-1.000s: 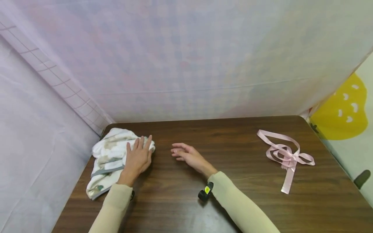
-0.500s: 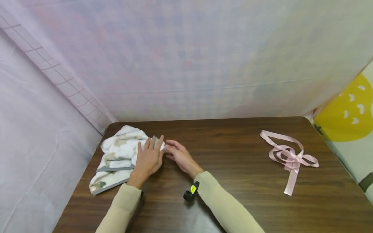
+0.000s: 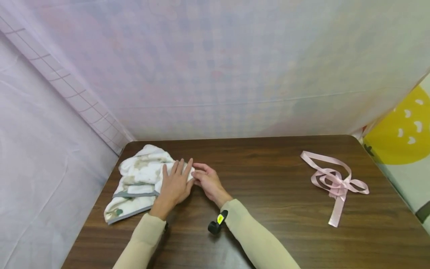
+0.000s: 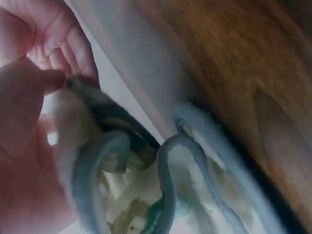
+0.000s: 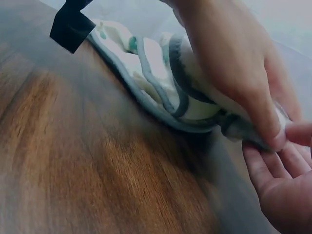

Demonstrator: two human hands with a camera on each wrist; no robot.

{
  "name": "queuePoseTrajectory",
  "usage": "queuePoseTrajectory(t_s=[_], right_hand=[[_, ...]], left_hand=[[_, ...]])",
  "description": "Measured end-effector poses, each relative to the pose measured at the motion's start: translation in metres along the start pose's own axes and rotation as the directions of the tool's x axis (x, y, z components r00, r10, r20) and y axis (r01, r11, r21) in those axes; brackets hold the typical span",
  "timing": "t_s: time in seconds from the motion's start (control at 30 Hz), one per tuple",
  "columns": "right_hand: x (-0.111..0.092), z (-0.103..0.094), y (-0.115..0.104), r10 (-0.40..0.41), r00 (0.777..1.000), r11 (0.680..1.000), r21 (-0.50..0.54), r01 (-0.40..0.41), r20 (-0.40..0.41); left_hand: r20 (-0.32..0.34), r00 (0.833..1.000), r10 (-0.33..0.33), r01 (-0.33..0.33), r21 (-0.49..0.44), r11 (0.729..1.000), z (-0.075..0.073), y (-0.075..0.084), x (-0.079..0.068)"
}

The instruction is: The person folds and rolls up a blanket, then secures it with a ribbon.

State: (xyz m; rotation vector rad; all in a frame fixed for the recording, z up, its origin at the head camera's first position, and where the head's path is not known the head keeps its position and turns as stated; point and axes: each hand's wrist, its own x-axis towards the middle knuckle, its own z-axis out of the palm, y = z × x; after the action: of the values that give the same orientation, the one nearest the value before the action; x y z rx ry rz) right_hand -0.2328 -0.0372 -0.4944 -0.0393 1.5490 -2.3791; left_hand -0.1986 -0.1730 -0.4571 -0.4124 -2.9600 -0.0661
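On the left of the table lies a folded white fleece blanket (image 3: 142, 172) with brown and green patches and grey edging. My left hand (image 3: 174, 186) rests on its right part, fingers straight and spread in the head view. Against the blanket's right end, my right hand (image 3: 209, 184) pinches the edge between thumb and fingers, right beside the left fingertips. Loose folds of grey edging show near the left hand in the right wrist view, where the blanket (image 5: 151, 73) narrows toward both hands. The left hand covers part of the blanket's top.
A pink satin ribbon (image 3: 339, 184), looped and tied, lies on the right side of the brown wooden table (image 3: 262, 160). Pale cloth hangings (image 3: 215, 74) close off the back and left. A black wrist camera (image 3: 215, 226) sits under the right sleeve.
My right hand has moved left to the blanket and taken its right edge. The left hand and blanket appear further right, partly because the head view has shifted.
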Motion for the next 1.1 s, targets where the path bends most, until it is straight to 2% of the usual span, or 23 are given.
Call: queuePoseTrajectory(t_s=[0.13, 0.27, 0.47, 0.7, 0.9, 1.1], right_hand=[[0.0, -0.002, 0.0, -0.022, 0.999, 0.999, -0.05, 0.02, -0.032], [0.002, -0.007, 0.001, -0.058, 0.997, 0.994, -0.093, 0.053, -0.049], [0.005, -0.019, 0.0, -0.071, 0.994, 0.994, -0.087, 0.064, -0.082], [0.006, -0.037, -0.009, -0.112, 0.987, 0.989, -0.109, 0.1, -0.113], [0.006, -0.057, -0.021, -0.144, 0.976, 0.973, -0.204, 0.109, -0.165], [0.002, -0.078, -0.034, -0.197, 0.957, 0.944, -0.306, 0.126, -0.214]], left_hand=[[-0.031, 0.999, 0.017, -0.018, -0.008, 1.0, -0.005, -0.005, -0.006], [-0.035, 0.999, 0.019, -0.021, -0.066, 0.998, -0.011, -0.015, -0.014], [-0.027, 0.999, 0.031, -0.035, -0.18, 0.983, -0.016, -0.041, -0.028], [-0.064, 0.994, 0.091, -0.104, -0.247, 0.963, -0.018, -0.068, -0.04], [-0.047, 0.992, 0.115, -0.124, -0.272, 0.954, -0.017, -0.075, -0.047], [-0.04, 0.99, 0.135, -0.141, -0.232, 0.962, -0.014, -0.076, -0.047]])
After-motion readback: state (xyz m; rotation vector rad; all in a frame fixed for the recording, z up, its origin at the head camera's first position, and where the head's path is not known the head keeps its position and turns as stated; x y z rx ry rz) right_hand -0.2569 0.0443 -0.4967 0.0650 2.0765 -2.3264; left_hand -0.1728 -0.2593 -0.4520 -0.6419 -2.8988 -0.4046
